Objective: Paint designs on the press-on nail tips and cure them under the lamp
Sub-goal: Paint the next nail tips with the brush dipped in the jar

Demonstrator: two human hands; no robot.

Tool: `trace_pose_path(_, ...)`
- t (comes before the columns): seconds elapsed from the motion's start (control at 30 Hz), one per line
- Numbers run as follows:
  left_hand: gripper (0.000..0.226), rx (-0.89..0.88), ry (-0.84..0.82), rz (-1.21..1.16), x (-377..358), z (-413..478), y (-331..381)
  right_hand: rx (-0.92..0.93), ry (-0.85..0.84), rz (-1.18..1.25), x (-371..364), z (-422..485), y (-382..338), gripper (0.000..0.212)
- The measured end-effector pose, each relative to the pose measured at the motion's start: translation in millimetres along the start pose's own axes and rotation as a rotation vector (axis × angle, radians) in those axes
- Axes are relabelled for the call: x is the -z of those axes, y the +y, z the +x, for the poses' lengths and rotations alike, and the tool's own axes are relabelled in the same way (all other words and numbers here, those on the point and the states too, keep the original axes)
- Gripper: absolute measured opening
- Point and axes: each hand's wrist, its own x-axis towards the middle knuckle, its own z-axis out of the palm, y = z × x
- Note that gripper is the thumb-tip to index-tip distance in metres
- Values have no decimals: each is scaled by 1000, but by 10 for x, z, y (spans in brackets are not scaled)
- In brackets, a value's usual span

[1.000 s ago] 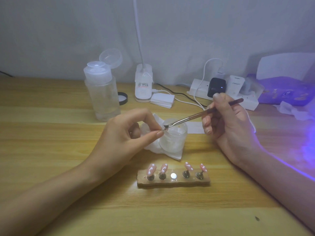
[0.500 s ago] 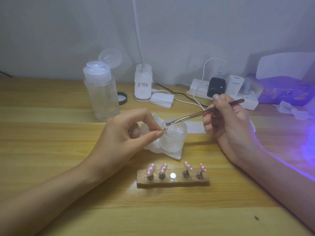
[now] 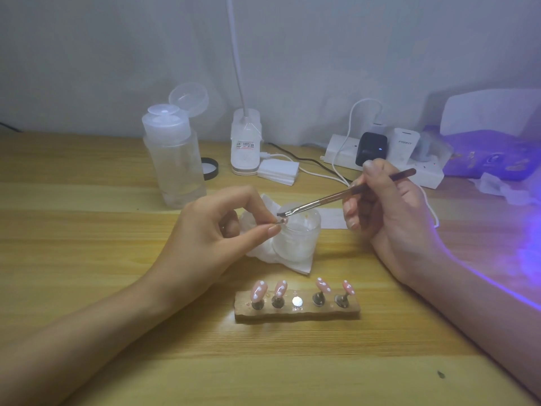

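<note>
My left hand (image 3: 218,230) pinches a small nail tip (image 3: 282,220) between thumb and forefinger, over the rim of a frosted jar (image 3: 297,238). My right hand (image 3: 386,215) grips a thin brush (image 3: 345,196); its bristle end hovers just above the pinched tip. Near the table's front stands a wooden holder (image 3: 297,312) with several pink, white-dotted nail tips (image 3: 259,290) on metal stands and one bare magnet in the middle. Purple light from the curing lamp (image 3: 494,159) spills in at the far right.
A clear pump bottle (image 3: 175,162) with open lid stands at the back left. A white desk lamp base (image 3: 245,142), a power strip (image 3: 389,159) with chargers and cables lie behind. A white tissue (image 3: 281,259) sits under the jar.
The brush tip lifted off the pinched nail tip, then came back down close to it. My left hand has barely moved.
</note>
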Motion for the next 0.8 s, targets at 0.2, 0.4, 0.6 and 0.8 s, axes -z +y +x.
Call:
trace_pose_path(0.2,14,0,-12,-2,5,6,17,12,28,23,19,17,-6,28)
trace_pose_path(0.4,15,7,-12,-2,9,2,10,-1,58,-48,19,19,15,30)
trace_pose_path(0.6,15,-21,-29,15,5,5,37,24,-17,32,18,12,-1,30)
trace_pose_path(0.8,15,-7,-24,4,1,5,45,23,52,-2,20,15,4,31)
